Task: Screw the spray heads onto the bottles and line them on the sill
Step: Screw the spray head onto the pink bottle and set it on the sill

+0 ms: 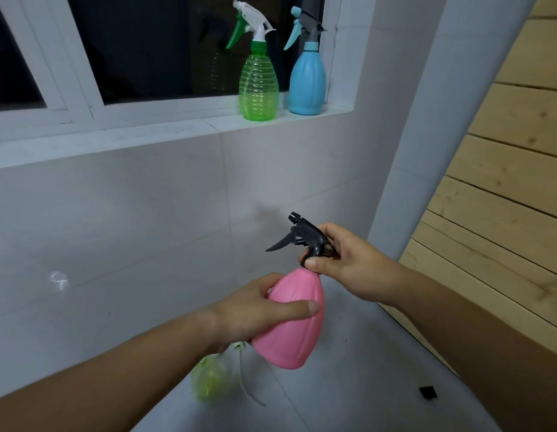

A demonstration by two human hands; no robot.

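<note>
A pink bottle [291,325] is held tilted in mid-air, with my left hand [255,310] wrapped around its body. My right hand [348,263] grips the collar of the black spray head [303,236] sitting on the bottle's neck. On the white sill [146,135] stand two bottles with heads on: a clear green bottle [258,85] with a white and green head, and to its right a light blue bottle [307,79] with a grey and teal head. On the floor below lies a yellow-green bottle [210,383], with a spray head's tube [246,378] beside it, partly hidden by my left arm.
The window [146,48] behind the sill is dark. White tiled wall [130,229] runs below the sill. A wooden slatted surface [501,198] stands at the right. A small black piece [427,392] lies on the grey floor.
</note>
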